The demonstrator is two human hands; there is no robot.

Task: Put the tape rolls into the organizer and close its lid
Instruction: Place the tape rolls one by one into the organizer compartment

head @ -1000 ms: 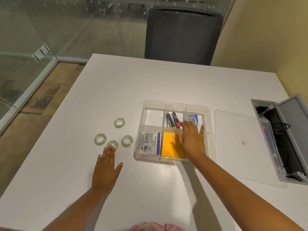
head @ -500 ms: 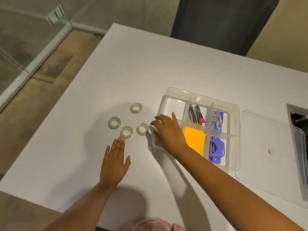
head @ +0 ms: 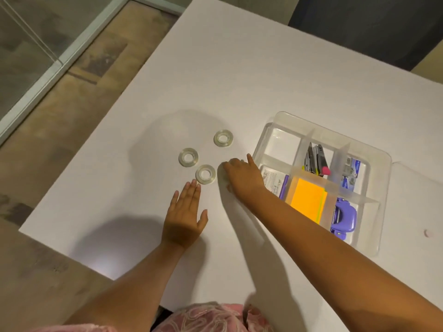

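Head view, surface: white table point(head: 239, 68), wood floor and glass partition to the left.
Tape rolls: three visible point(head: 188, 157) point(head: 223, 138) point(head: 205, 174), left of open organizer point(head: 374, 164) (lid not clearly seen).
Left hand point(head: 184, 216): flat, fingers together, empty.
Right hand point(head: 242, 178): curled over table beside the organizer, grasp unclear.

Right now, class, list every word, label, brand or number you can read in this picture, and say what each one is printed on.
Nothing can be quoted with certainty.
White and purple printed packet in the clear plastic organizer: lines of print, too small and blurred to read.
Blue and white packet in the far right compartment: print blurred, unreadable.
Three clear tape rolls on the white table: no lettering visible.
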